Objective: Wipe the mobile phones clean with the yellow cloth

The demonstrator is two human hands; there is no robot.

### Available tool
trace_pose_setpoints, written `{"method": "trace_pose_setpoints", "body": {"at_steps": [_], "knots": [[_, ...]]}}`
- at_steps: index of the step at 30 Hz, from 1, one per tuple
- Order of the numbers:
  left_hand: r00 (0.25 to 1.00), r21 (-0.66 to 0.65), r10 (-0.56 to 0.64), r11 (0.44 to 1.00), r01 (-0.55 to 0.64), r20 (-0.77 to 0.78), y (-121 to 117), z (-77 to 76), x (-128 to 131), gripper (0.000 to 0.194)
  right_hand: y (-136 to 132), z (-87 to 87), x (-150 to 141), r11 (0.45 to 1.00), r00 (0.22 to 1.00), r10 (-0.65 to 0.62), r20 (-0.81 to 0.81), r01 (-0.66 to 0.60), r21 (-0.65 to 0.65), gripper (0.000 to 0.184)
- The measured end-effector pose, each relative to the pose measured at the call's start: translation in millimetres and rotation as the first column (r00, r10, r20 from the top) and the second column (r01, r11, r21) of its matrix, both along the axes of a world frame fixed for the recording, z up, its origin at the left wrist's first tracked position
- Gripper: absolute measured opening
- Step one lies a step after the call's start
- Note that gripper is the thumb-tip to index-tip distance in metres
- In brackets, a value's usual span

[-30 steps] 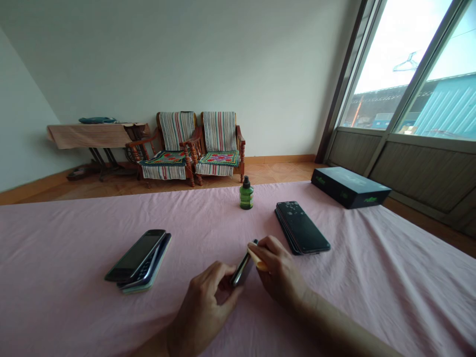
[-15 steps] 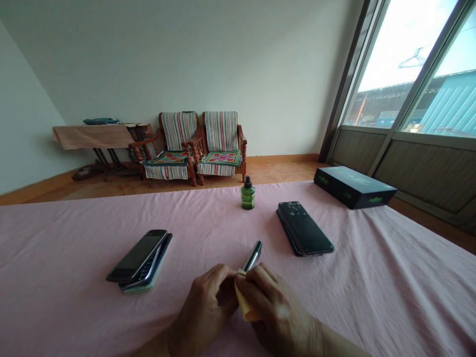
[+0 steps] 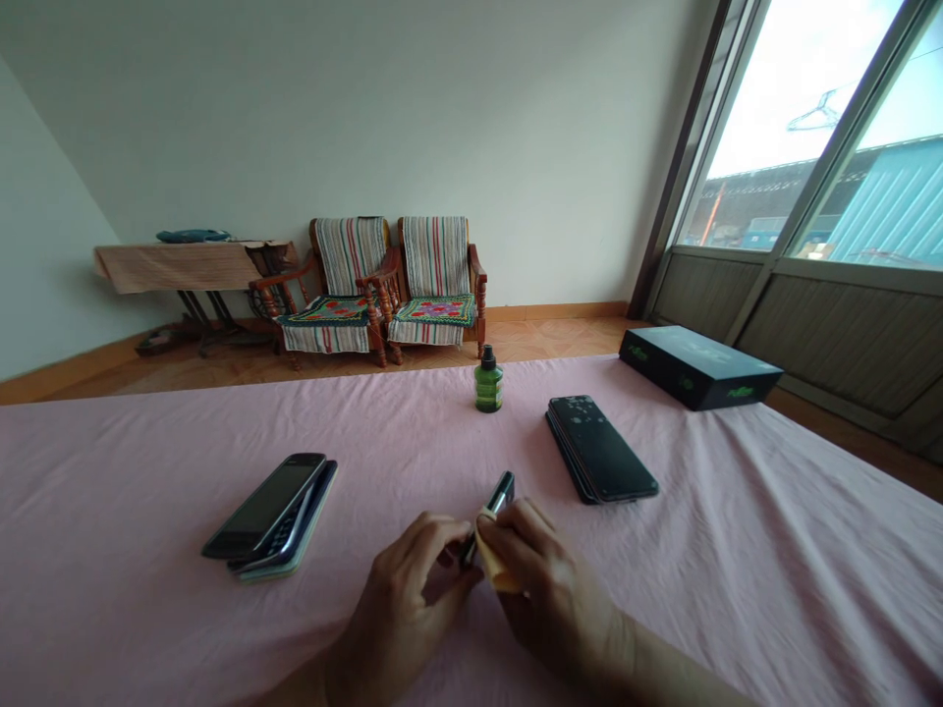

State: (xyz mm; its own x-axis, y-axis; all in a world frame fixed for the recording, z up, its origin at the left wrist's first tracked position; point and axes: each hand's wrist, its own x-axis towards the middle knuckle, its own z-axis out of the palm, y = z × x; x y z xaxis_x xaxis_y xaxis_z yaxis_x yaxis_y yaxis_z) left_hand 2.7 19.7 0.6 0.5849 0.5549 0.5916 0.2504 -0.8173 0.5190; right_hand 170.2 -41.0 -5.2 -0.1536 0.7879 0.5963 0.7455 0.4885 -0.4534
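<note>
My left hand [image 3: 405, 594] grips the near end of a dark mobile phone [image 3: 502, 491], which is held edge-up above the cloth and points away from me. Pinched in my right hand [image 3: 549, 579] is a small yellow cloth [image 3: 497, 568], pressed against the phone's upper edge. My fingers hide much of the phone and part of the cloth. To the left lies a loose stack of phones [image 3: 269, 511], the top one with a dark screen. On the right is another stack of dark phones [image 3: 600, 447], the top screen specked with pale marks.
A green bottle with a black cap [image 3: 488, 381] stands beyond my hands. At the far right of the pink tablecloth [image 3: 413, 422] rests a black box [image 3: 699, 365]. Two wooden armchairs [image 3: 434, 285] and a covered side table [image 3: 177, 267] stand by the back wall.
My right hand drew the yellow cloth along the phone's edge toward me, then moved it partway back out. My left hand keeps its hold on the phone with little movement.
</note>
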Motion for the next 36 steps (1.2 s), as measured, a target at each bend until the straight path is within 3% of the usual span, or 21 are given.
{"method": "trace_pose_setpoints", "body": {"at_steps": [5, 11, 13, 18, 25, 30, 32, 36], "knots": [[0.997, 0.177, -0.062, 0.982, 0.071, -0.056, 0.8, -0.3, -3.1, 0.019, 8.5, -4.6, 10.7, 0.994, 0.994, -0.105, -0.022, 0.105, -0.02, 0.026], [0.983, 0.355, -0.033, 0.93, 0.097, -0.18, -5.0, 9.7, -4.8, 0.026, 4.4, -1.9, 6.5, 0.999, 1.0, 0.021, -0.013, -0.022, -0.036, 0.026], [0.98, 0.376, -0.021, 0.922, 0.095, -0.198, -5.2, 9.0, -4.1, 0.029, 9.3, -2.7, 11.7, 0.999, 1.0, -0.021, -0.023, 0.021, -0.025, 0.026], [0.987, 0.36, -0.046, 0.928, 0.099, -0.155, -3.0, 1.9, -2.5, 0.023, 19.7, -2.8, 24.9, 0.985, 0.985, -0.173, -0.004, 0.173, -0.019, 0.028], [0.98, 0.211, -0.104, 0.968, 0.139, -0.171, -2.9, 1.0, -3.2, 0.028, 11.2, -4.1, 13.9, 1.0, 1.0, 0.018, 0.0, -0.018, -0.006, 0.031], [0.984, 0.234, -0.097, 0.963, 0.13, -0.146, -2.2, -1.6, -1.6, 0.024, 28.3, -5.2, 32.7, 0.983, 0.983, -0.183, -0.021, 0.183, -0.013, 0.03], [0.985, 0.242, -0.091, 0.962, 0.125, -0.146, -1.5, -2.8, -1.0, 0.023, 29.3, -3.5, 34.1, 0.978, 0.978, -0.207, -0.027, 0.206, -0.028, 0.03], [0.991, 0.249, -0.073, 0.963, 0.099, -0.109, 1.1, -5.8, 0.0, 0.019, 19.2, -1.1, 20.7, 0.996, 0.997, -0.076, -0.021, 0.075, -0.052, 0.026]]}}
